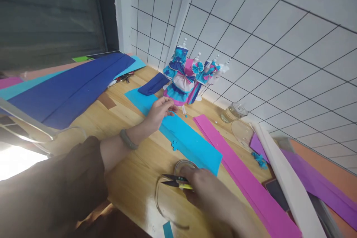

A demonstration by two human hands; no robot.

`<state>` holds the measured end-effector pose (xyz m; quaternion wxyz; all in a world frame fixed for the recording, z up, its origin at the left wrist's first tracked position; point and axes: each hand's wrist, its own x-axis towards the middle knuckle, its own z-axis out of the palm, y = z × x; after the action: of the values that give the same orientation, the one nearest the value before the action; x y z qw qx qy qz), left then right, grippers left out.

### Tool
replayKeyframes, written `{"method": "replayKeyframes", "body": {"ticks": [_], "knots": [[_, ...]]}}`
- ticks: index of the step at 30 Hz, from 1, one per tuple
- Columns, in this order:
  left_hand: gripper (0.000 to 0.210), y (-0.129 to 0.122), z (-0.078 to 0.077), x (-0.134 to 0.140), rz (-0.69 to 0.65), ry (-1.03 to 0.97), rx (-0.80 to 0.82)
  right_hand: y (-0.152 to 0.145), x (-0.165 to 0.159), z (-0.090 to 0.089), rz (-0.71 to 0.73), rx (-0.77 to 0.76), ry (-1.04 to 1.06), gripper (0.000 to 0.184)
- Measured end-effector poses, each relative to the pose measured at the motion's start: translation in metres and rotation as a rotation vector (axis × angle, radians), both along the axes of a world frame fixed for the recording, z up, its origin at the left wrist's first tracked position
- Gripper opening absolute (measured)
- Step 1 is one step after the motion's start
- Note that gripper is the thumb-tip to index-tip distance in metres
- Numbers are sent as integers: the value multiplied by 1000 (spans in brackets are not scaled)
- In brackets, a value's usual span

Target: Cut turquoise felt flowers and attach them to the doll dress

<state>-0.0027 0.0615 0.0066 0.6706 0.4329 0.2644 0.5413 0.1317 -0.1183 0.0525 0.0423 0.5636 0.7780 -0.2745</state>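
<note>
My left hand (161, 111) is over the blue crepe paper strip (189, 134), its fingertips pinched together in front of the pink hem of a small paper dress (178, 95). Whatever lies between those fingertips, if anything, is too small to make out. In my right hand (202, 184), blurred by motion, is a pair of thread snips (176, 181) with dark blades pointing left and a yellow handle. A round clear dish or tape roll (185, 163) shows partly behind this hand. Beside the blue strip lies a small blue paper flower (174, 145).
Miniature dress forms in paper outfits (210, 70) stand by the tiled wall. Right of centre lie a pink strip (240, 171), a white strip (290, 182) and a glass cup (233, 112). Dark blue paper (75, 85) spreads at left. A cord (157, 199) curls in front.
</note>
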Motion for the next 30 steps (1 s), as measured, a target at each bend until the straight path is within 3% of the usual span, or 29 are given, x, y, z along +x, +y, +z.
{"method": "replayKeyframes", "body": {"ticks": [2, 5, 9, 12, 15, 17, 20, 26, 30], "knots": [[20, 3, -4, -1, -18, -50, -60, 2, -13, -15, 8, 1, -177, 37], [22, 2, -8, -1, -100, -101, -146, 4, -22, -25, -3, -14, -245, 33], [24, -1, -10, 2, -154, -128, -168, 5, -25, -20, -60, -92, -186, 20], [24, -3, -9, 4, -180, -132, -175, 8, -24, -14, -63, -114, -109, 21], [26, -4, -7, 4, -197, -132, -193, 14, -12, -10, -110, -31, -11, 19], [27, -5, -7, 4, -211, -143, -180, 21, 4, -11, -219, 88, -40, 21], [26, -7, -8, 3, -230, -175, -148, 33, 35, -24, -366, 268, -124, 29], [21, -5, -11, 5, -265, -226, -271, 43, 66, -53, -454, 330, -233, 31], [20, -5, -12, 8, -273, -249, -316, 51, 56, -36, -424, 440, -227, 36]]}}
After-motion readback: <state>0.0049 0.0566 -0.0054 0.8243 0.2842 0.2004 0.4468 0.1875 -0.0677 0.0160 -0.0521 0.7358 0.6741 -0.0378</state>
